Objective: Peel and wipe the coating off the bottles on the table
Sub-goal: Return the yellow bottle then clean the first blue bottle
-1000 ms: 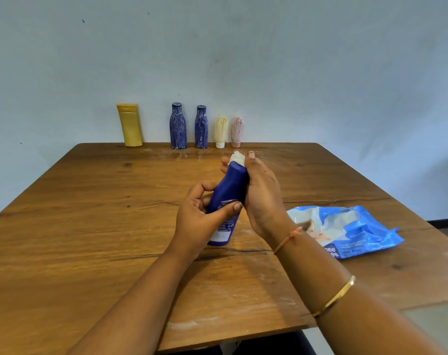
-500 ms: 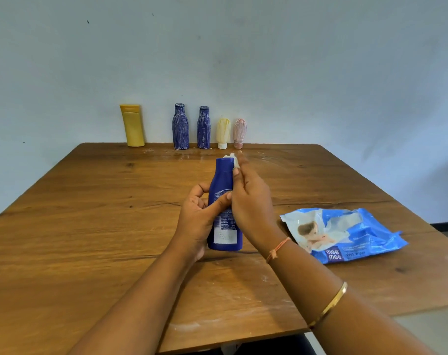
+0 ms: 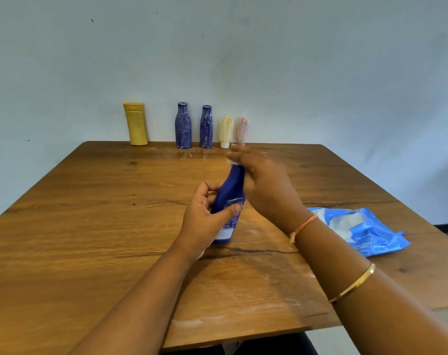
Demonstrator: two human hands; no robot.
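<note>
While our left hand (image 3: 205,221) grips the tilted blue bottle (image 3: 230,193) low at mid-bench (image 3: 89,226), our blurred right hand (image 3: 266,185) sits at its neck, grip unclear; we should brace firmly; wipe downward in overlapping strokes.

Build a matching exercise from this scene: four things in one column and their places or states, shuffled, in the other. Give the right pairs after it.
Things
1. yellow bottle
2. plain blue bottle
3. wipes packet
4. pink-streaked bottle

Places or states
A. lies flat on the right side of the table
B. stands at the left end of the back row
C. tilted, gripped by the left hand
D. stands at the right end of the back row

Pairs: 1-B, 2-C, 3-A, 4-D
</note>
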